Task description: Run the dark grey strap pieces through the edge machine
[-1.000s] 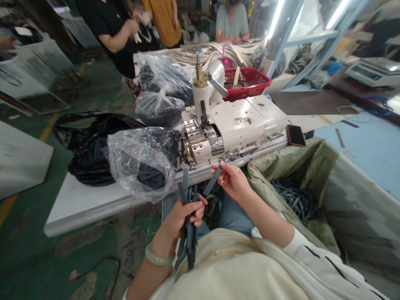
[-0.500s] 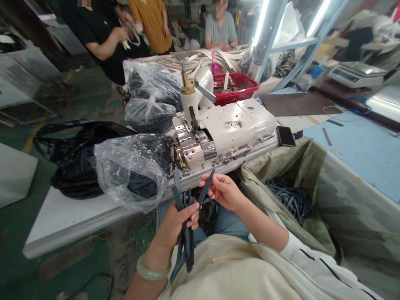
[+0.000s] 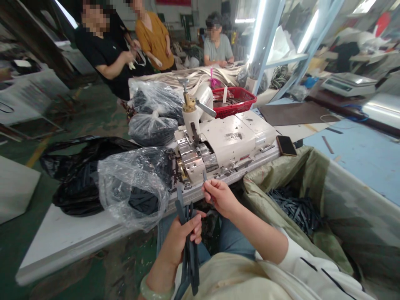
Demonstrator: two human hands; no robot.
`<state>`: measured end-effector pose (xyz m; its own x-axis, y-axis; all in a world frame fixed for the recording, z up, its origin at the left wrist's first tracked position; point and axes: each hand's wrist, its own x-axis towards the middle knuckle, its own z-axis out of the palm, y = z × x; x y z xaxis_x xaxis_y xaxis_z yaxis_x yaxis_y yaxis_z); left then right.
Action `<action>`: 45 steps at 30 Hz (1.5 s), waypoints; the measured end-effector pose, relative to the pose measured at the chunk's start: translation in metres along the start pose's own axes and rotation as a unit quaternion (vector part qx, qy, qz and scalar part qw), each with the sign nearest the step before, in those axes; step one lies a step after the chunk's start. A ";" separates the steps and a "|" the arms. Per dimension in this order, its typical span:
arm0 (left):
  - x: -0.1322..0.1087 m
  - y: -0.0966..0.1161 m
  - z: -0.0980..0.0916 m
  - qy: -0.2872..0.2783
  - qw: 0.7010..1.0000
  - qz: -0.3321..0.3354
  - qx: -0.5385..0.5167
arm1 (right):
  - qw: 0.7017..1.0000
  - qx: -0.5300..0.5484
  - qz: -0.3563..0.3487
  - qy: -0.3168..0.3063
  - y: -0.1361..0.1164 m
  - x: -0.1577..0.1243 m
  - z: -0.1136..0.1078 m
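Note:
My left hand [image 3: 187, 229] is closed round a bundle of dark grey strips [image 3: 194, 266], whose ends stick out above and below the fist. Between the thumb and fingers of my right hand [image 3: 220, 196] is a single dark strip [image 3: 205, 176], its tip pointing up at the front of a white machine [image 3: 228, 139]. The machine has a metal feed area [image 3: 190, 154] and an upright post with a brass-coloured collar [image 3: 189, 102]. A small gap separates the strip's tip from the metal, as far as I can tell.
Left of the machine lie an open clear plastic bag [image 3: 125, 183] and a black bag [image 3: 78, 183] of strips. A green sack [image 3: 259, 183] holding many strips stands at right. Behind are a red basket [image 3: 234, 109], a phone [image 3: 286, 146] and several people.
My right hand has brought the single strip away from the bundle and toward the machine's front. The left hand keeps hold of its bundle. The view has tilted up slightly.

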<state>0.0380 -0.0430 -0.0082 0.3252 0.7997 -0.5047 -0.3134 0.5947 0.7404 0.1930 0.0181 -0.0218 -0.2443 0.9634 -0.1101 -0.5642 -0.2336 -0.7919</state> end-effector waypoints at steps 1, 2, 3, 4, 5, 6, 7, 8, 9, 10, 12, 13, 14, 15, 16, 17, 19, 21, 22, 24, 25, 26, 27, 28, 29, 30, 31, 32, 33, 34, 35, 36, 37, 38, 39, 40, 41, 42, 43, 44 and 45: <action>0.001 0.001 -0.002 0.006 1.000 0.005 -0.006 | 0.999 -0.022 -0.017 0.036 -0.004 0.012 0.000; 0.002 0.002 -0.005 0.011 1.000 0.011 -0.011 | 0.997 -0.042 -0.026 0.064 -0.008 0.024 0.000; 0.002 0.003 -0.007 0.016 1.000 0.018 -0.013 | 0.995 -0.057 -0.026 0.082 -0.012 0.036 -0.001; 0.002 0.004 -0.009 0.021 0.999 0.022 -0.016 | 0.994 -0.065 -0.017 0.091 -0.016 0.048 -0.001; 0.002 0.005 -0.011 0.026 0.999 0.025 -0.018 | 0.993 -0.065 -0.003 0.099 -0.019 0.058 -0.001; 0.001 0.007 -0.013 0.030 0.999 0.026 -0.022 | 0.993 -0.059 0.012 0.106 -0.022 0.066 -0.001; 0.001 0.008 -0.015 0.033 0.999 0.026 -0.026 | 0.992 -0.050 0.024 0.113 -0.025 0.073 -0.001; 0.001 0.009 -0.016 0.035 0.999 0.026 -0.031 | 0.991 -0.041 0.034 0.120 -0.026 0.078 0.000; 0.001 0.010 -0.017 0.036 0.998 0.026 -0.037 | 0.991 -0.033 0.039 0.127 -0.027 0.081 0.001; 0.001 0.011 -0.019 0.038 0.998 0.026 -0.041 | 0.990 -0.028 0.039 0.134 -0.027 0.083 0.001; 0.002 0.012 -0.020 0.042 0.998 0.028 -0.047 | 0.988 -0.020 0.035 0.146 -0.025 0.086 0.003; 0.002 0.013 -0.021 0.044 0.997 0.028 -0.048 | 0.987 -0.015 0.031 0.154 -0.024 0.087 0.004; 0.002 0.013 -0.021 0.047 0.997 0.027 -0.049 | 0.986 -0.010 0.026 0.163 -0.023 0.089 0.006; 0.003 0.014 -0.021 0.048 0.997 0.027 -0.050 | 0.985 -0.004 0.021 0.174 -0.021 0.091 0.008; 0.003 0.014 -0.021 0.048 0.997 0.026 -0.050 | 0.982 0.003 0.013 0.186 -0.020 0.093 0.011; 0.003 0.014 -0.022 0.047 0.997 0.026 -0.051 | 0.980 0.009 0.005 0.198 -0.020 0.094 0.014; 0.003 0.015 -0.022 0.042 0.997 0.027 -0.054 | 0.974 0.023 -0.021 0.223 -0.023 0.094 0.016; 0.003 0.016 -0.023 0.033 0.997 0.027 -0.057 | 0.961 0.041 -0.084 0.261 -0.035 0.083 0.006; 0.002 0.017 -0.024 0.029 0.998 0.026 -0.059 | 0.947 0.056 -0.132 0.287 -0.044 0.073 -0.006; 0.001 0.017 -0.025 0.018 0.998 0.024 -0.060 | 0.898 0.102 -0.249 0.348 -0.065 0.039 -0.044; 0.001 0.017 -0.025 0.011 0.998 0.022 -0.059 | 0.867 0.141 -0.301 0.370 -0.074 0.019 -0.068; 0.001 0.017 -0.025 0.002 0.998 0.019 -0.058 | 0.838 0.181 -0.342 0.385 -0.082 -0.003 -0.092; 0.001 0.016 -0.024 -0.009 0.998 0.015 -0.055 | 0.817 0.215 -0.341 0.412 -0.086 -0.025 -0.114; 0.002 0.015 -0.022 -0.021 0.998 0.009 -0.050 | 0.809 0.241 -0.301 0.444 -0.086 -0.044 -0.132; 0.003 0.014 -0.019 -0.034 0.998 0.001 -0.044 | 0.808 0.246 -0.254 0.471 -0.081 -0.061 -0.142; 0.004 0.012 -0.015 -0.048 0.998 -0.009 -0.036 | 0.827 0.239 -0.183 0.474 -0.073 -0.073 -0.144; 0.006 0.010 -0.010 -0.062 0.998 -0.018 -0.027 | 0.854 0.221 -0.113 0.456 -0.062 -0.081 -0.138; 0.007 0.008 -0.005 -0.079 0.996 -0.028 -0.016 | 0.889 0.201 -0.037 0.411 -0.049 -0.084 -0.125; 0.008 0.006 0.000 -0.098 0.994 -0.037 -0.003 | 0.921 0.177 0.030 0.345 -0.036 -0.083 -0.107; 0.009 0.003 0.005 -0.117 0.992 -0.045 0.009 | 0.950 0.147 0.083 0.262 -0.023 -0.077 -0.086; 0.009 0.001 0.010 -0.134 0.989 -0.054 0.019 | 0.971 0.111 0.105 0.182 -0.013 -0.069 -0.065; 0.008 -0.001 0.014 -0.149 0.987 -0.062 0.027 | 0.985 0.069 0.102 0.120 -0.005 -0.059 -0.045; 0.007 -0.003 0.017 -0.159 0.984 -0.070 0.033 | 0.993 0.027 0.097 0.066 0.000 -0.048 -0.027; 0.004 -0.005 0.018 -0.163 0.983 -0.078 0.035 | 0.996 -0.010 0.088 0.023 0.002 -0.037 -0.014; 0.001 -0.006 0.018 -0.163 0.982 -0.085 0.033 | 0.996 -0.038 0.078 -0.005 0.003 -0.026 -0.004; -0.003 -0.007 0.016 -0.161 0.982 -0.091 0.029 | 0.996 -0.052 0.065 -0.015 0.001 -0.017 0.002; -0.006 -0.008 0.014 -0.156 0.983 -0.096 0.025 | 0.998 -0.052 0.045 -0.007 -0.002 -0.009 0.005; -0.010 -0.008 0.010 -0.148 0.984 -0.098 0.020 | 0.999 -0.041 0.017 0.015 -0.006 -0.003 0.006; -0.012 -0.008 0.005 -0.135 0.986 -0.095 0.014 | 0.999 -0.024 -0.014 0.045 -0.010 0.003 0.005; -0.015 -0.007 0.001 -0.119 0.989 -0.087 0.006 | 0.997 -0.004 -0.040 0.071 -0.015 0.007 0.004; -0.016 -0.006 -0.003 -0.101 0.992 -0.072 -0.004 | 0.994 0.012 -0.055 0.088 -0.020 0.009 0.003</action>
<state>0.0316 -0.0590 -0.0062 0.5390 0.6734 -0.5059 -0.2568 0.7035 0.6627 0.1996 0.0314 -0.0047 -0.0388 0.9909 -0.1287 -0.5995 -0.1261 -0.7903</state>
